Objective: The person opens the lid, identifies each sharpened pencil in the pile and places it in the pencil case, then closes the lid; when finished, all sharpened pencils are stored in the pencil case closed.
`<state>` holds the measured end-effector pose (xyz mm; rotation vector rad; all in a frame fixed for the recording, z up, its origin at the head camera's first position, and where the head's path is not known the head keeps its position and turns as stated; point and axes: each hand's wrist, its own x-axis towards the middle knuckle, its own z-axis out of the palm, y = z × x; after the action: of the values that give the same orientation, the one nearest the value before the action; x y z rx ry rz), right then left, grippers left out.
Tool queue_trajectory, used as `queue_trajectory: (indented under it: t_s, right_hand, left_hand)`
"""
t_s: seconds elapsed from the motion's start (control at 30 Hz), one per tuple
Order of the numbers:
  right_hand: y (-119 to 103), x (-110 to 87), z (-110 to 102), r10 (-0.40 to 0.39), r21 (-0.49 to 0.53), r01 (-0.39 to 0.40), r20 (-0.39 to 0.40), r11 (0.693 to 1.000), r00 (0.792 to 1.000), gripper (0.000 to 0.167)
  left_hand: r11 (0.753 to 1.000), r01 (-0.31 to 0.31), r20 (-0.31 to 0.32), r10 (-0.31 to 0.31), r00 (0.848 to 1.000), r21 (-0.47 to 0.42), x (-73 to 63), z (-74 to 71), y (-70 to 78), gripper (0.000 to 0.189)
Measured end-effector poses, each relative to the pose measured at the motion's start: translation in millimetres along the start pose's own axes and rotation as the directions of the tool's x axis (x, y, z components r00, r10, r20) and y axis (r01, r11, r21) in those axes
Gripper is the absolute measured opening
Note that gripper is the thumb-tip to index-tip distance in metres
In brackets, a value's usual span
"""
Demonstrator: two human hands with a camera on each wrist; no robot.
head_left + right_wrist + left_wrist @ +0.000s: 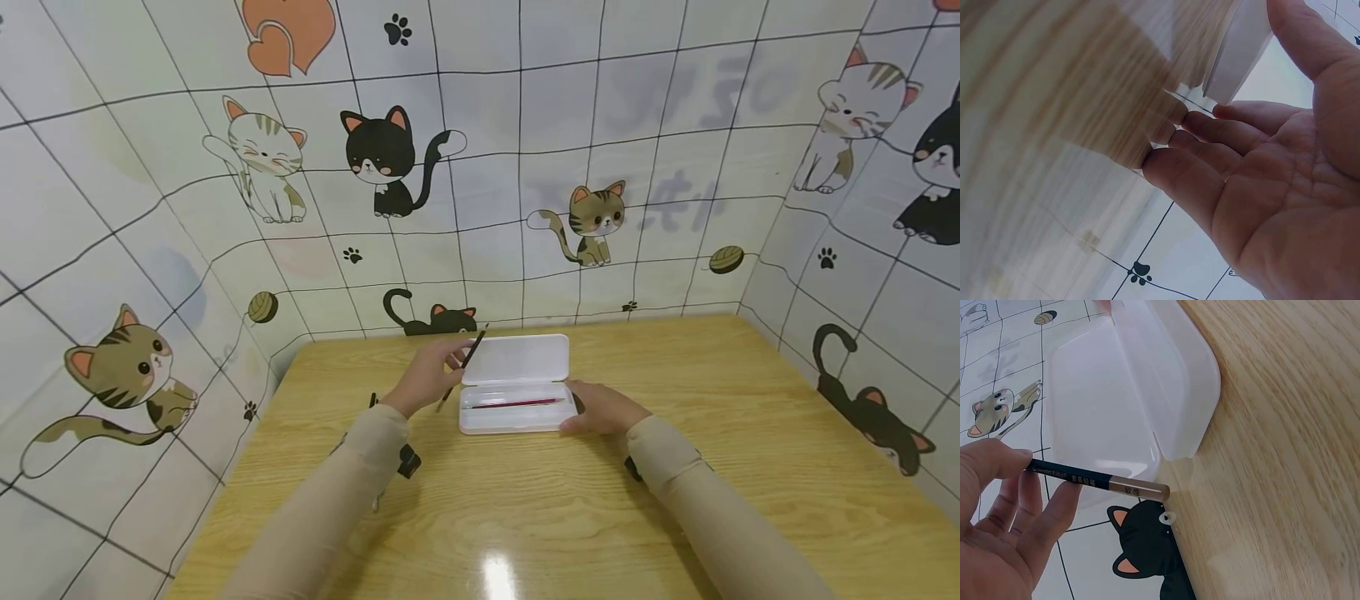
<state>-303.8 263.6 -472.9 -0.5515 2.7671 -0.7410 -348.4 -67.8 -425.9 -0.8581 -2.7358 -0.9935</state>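
Note:
My left hand (pixel 426 377) pinches a dark pencil (pixel 1094 479) between thumb and fingers. Its blunt brown end faces the case in the left wrist view, and the pencil slants upright beside the lid in the head view. A white plastic pencil case (pixel 517 426) lies open on the table, its lid (pixel 517 358) tipped back toward the wall. Inside, a thin red stick (pixel 517 403), like a pencil or pen, lies lengthwise. My right hand (pixel 603 408) holds the case's right end between thumb and forefinger; the other fingers (pixel 1200 181) extend past the case in the right wrist view.
The wooden table (pixel 750 417) carries the case near its far edge. Behind and at both sides stands a white wall covering (pixel 480 200) with a grid and cartoon cats. Dark wrist gear (pixel 408 461) sits under the left sleeve.

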Motion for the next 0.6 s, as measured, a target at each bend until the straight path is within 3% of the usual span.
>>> queue_trajectory:
  t_s: [0.3,0.6]
  right_hand:
    - [-3.0,-2.3,0.3,0.013,0.009,-0.013,0.006,1.000,1.000,0.089]
    - [-3.8,-2.2,-1.3,0.006,0.011,-0.006,0.003,1.000,1.000,0.090]
  left_hand:
    - [0.999,-0.042,-0.035,0.041,0.999,-0.028,6.1,5.2,3.2,0.050]
    - [0.999,-0.030,-0.029,0.029,0.999,-0.037,13.4,13.7,4.0,0.050]
